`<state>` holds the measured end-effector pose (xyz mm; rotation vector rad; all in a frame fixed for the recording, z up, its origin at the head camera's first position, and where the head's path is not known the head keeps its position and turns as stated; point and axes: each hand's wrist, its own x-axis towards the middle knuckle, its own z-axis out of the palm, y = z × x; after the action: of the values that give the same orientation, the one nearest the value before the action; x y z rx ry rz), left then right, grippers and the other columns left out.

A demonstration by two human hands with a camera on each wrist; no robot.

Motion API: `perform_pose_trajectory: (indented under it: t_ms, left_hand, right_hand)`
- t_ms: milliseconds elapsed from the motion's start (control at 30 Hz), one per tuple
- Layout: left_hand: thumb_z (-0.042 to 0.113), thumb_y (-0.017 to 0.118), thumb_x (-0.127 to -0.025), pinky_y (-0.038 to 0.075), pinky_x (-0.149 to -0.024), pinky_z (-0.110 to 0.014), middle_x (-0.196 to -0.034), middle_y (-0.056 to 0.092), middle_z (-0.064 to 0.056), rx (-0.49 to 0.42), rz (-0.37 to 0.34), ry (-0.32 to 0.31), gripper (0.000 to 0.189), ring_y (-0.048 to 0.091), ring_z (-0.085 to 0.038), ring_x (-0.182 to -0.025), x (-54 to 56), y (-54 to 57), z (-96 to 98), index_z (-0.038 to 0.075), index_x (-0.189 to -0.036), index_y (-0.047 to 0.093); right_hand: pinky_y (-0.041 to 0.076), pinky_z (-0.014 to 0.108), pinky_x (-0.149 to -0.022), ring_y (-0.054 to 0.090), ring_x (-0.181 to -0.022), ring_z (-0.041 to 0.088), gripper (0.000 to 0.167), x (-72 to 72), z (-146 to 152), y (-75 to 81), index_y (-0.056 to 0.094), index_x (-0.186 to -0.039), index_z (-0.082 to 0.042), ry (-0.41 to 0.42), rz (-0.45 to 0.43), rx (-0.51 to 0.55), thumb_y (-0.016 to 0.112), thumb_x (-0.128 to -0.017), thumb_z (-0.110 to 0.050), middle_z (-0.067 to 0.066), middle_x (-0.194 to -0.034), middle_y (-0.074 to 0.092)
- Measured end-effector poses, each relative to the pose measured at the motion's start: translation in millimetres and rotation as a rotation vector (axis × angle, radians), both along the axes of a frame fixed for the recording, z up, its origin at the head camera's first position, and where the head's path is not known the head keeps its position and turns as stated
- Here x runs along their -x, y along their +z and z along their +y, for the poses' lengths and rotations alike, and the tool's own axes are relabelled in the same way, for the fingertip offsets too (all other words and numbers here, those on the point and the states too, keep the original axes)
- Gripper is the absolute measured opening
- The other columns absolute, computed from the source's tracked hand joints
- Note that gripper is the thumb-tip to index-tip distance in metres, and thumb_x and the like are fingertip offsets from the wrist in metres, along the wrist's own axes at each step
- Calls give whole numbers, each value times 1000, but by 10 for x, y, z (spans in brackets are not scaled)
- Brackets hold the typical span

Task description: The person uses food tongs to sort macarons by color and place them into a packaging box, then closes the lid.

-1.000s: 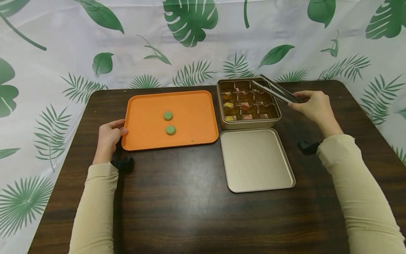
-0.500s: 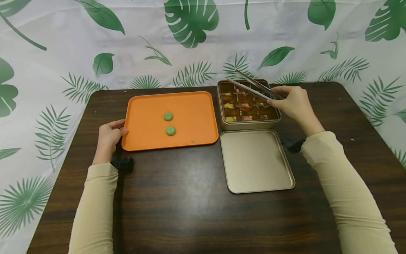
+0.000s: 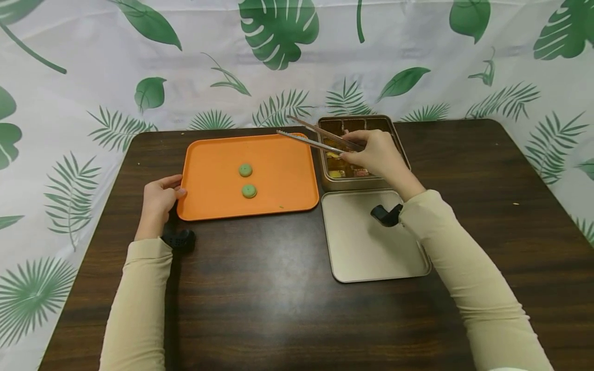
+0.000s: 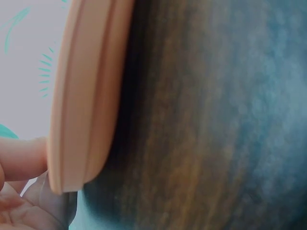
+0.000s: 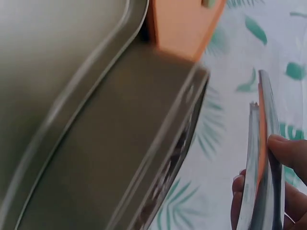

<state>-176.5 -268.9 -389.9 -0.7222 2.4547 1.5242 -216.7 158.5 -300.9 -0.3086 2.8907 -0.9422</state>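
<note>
My right hand (image 3: 378,154) grips metal tongs (image 3: 320,141) between thumb and fingers, above the gold tin box (image 3: 366,184). The tongs' arms are spread, with nothing between their tips near the tray's far right corner. The right wrist view also shows the tongs (image 5: 261,167) in my fingers. My left hand (image 3: 160,198) holds the left edge of an orange tray (image 3: 209,201); the left wrist view shows fingers against the tray's edge (image 4: 81,120). Two green macarons, a far one (image 3: 245,170) and a near one (image 3: 249,191), lie on the tray.
Yellow and pink pieces lie in the tin's brown divided insert (image 3: 355,125), partly hidden by my right hand. In front of the tin lies a flat gold lid (image 3: 371,257). All stand on a dark wooden table (image 3: 260,288) before a leaf-patterned cloth (image 3: 185,93).
My right hand has moved left with the tongs, from the tin's right side to above it, so the tips now reach the tray. My left hand, the tray and the macarons stay put.
</note>
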Motion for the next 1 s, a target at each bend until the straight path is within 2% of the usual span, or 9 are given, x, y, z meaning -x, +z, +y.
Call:
perform_pose_trajectory:
  t_ms: [67, 133, 233, 333, 467, 733, 1000]
  left_hand:
    - [0, 47, -95, 45, -104, -24, -149, 42, -13, -2, 4, 0, 51, 45, -22, -132, -1, -3, -3, 7, -145, 39]
    - [0, 47, -95, 45, -104, -24, -149, 42, -12, 3, 4, -3, 51, 45, -21, -131, -1, -4, -4, 7, -145, 39]
    - [1, 47, -95, 44, -105, -26, -149, 43, -11, -4, 9, 0, 51, 46, -20, -130, 5, -12, -3, 6, -145, 39]
    - [1, 48, -95, 44, -106, -28, -149, 43, -11, -6, 8, 4, 51, 46, -19, -128, 12, -20, -3, 7, -145, 39]
    - [1, 47, -95, 44, -106, -28, -149, 43, -11, -2, 7, 8, 51, 46, -19, -130, 15, -25, -3, 7, -145, 39]
    - [0, 47, -95, 43, -107, -29, -149, 42, -12, 3, 11, 13, 52, 44, -21, -132, 11, -26, 10, 6, -146, 39]
    - [0, 47, -96, 41, -109, -34, -151, 39, -14, -23, 3, 25, 51, 42, -23, -134, 14, -51, 16, 7, -146, 38]
  right_hand:
    - [48, 27, -62, 63, -90, 25, 43, 4, -93, -40, 62, -127, -9, 29, -14, 15, 69, -86, -20, 16, -123, 65]
    - [51, 32, -66, 64, -92, 26, 41, 5, -180, -81, 64, -124, -9, 55, -18, 21, 70, -85, -19, 14, -121, 66]
    - [49, 36, -73, 63, -95, 26, 40, -5, -306, -125, 65, -123, -9, 99, -19, 11, 71, -85, -19, 14, -119, 67]
    - [50, 38, -74, 64, -89, 26, 40, -26, -422, -158, 65, -123, -9, 136, -36, -2, 71, -85, -19, 15, -114, 69]
    - [52, 37, -74, 66, -90, 27, 42, -45, -557, -220, 63, -126, -8, 176, -66, -26, 70, -86, -18, 16, -116, 68]
    - [54, 37, -79, 65, -100, 27, 41, -78, -748, -356, 62, -126, -5, 243, -70, -106, 69, -87, -16, 14, -123, 66]
    - [54, 39, -80, 65, -99, 28, 41, -89, -870, -474, 62, -126, -5, 238, -62, -124, 69, -86, -13, 14, -122, 66]
